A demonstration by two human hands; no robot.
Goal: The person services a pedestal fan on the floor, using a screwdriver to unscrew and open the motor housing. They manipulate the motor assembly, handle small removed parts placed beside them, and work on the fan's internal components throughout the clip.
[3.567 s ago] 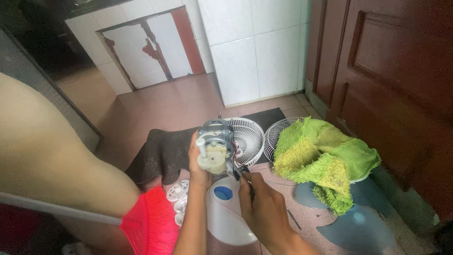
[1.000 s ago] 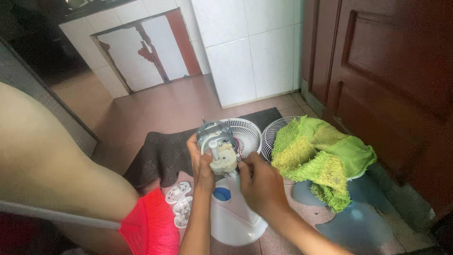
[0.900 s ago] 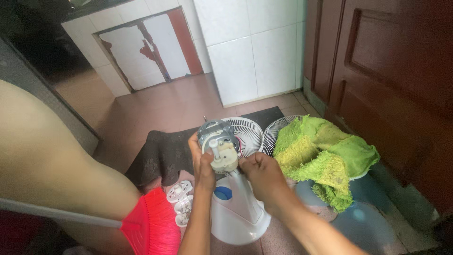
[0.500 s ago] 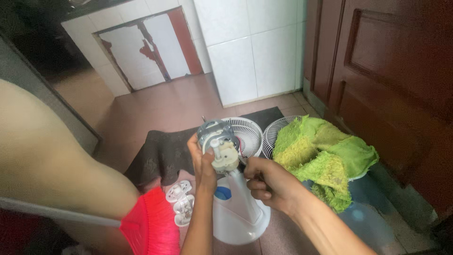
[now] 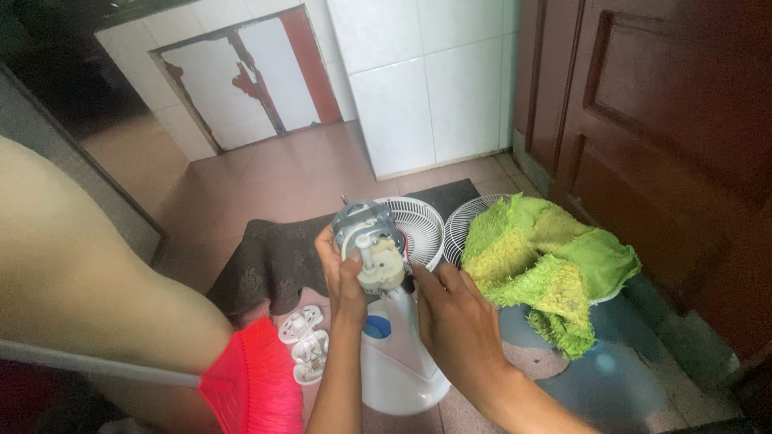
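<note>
While gripping motor [image 5: 368,245], left hand [image 5: 342,277] clamped at its nine o'clock; right hand [image 5: 458,321] at four o'clock, grip unclear; green cloth [image 5: 547,261] at three o'clock.

Green shaggy cloth [image 5: 547,261] lay over a white fan grille [image 5: 465,229]; dark mat [image 5: 277,257], red broom [image 5: 253,386] nearby.

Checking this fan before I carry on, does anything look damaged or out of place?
The white pedestal fan has its bare metal motor exposed, and its white wire grilles lie on the floor. The wall panel paint is peeling.
</note>
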